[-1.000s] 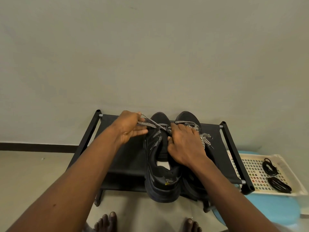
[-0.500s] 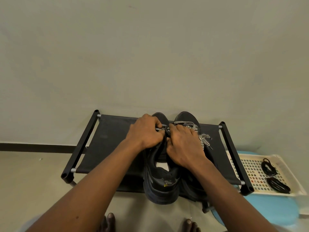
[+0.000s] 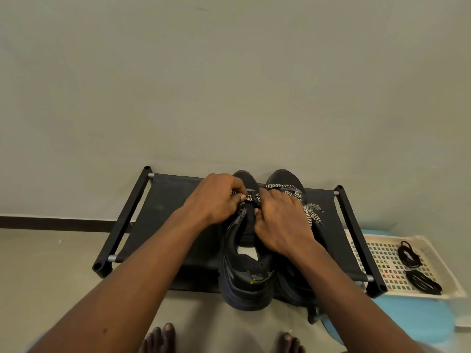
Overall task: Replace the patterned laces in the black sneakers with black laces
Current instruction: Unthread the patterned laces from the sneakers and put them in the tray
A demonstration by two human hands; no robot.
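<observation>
**A:** Item one, the sneakers?

**B:** Two, black. Left sneaker point(image 3: 244, 284) and right sneaker point(image 3: 285, 177) stand side by side, touching, on a black rack point(image 3: 165, 212). Toes face the wall point(image 3: 229, 85); heels overhang the near edge.

**A:** Laces fitted?

**B:** Patterned lace point(image 3: 251, 197), black and white, crosses the left sneaker towards its toe end. Only a short stretch shows between the hands. Second lace point(image 3: 309, 215), same pattern, is in the right sneaker, with its ends lying loose on the rack fabric to the right.

**A:** Hands?

**B:** Left hand point(image 3: 216, 197): fingers curled, pinching the patterned lace at the sneaker's left side. Right hand point(image 3: 280, 222): fingers curled onto the same lace at its right side, thumb against the tongue, wrist lying over the right sneaker. The hands are close together above the left sneaker; whether they touch, cannot tell.

**A:** Replacement stock?

**B:** Black laces point(image 3: 409, 256): two coiled bundles, one farther and one nearer, not touching. They lie in a pale perforated tray point(image 3: 377, 261) just right of the rack, well apart from the sneakers.

**A:** Under the tray?

**B:** Blue surface point(image 3: 407, 322). Its kind cannot be told.

**A:** Sundries?

**B:** Bare feet point(image 3: 160, 337) on a pale floor point(image 3: 51, 263), at the lower edge of the view, nearer than the rack.
</observation>
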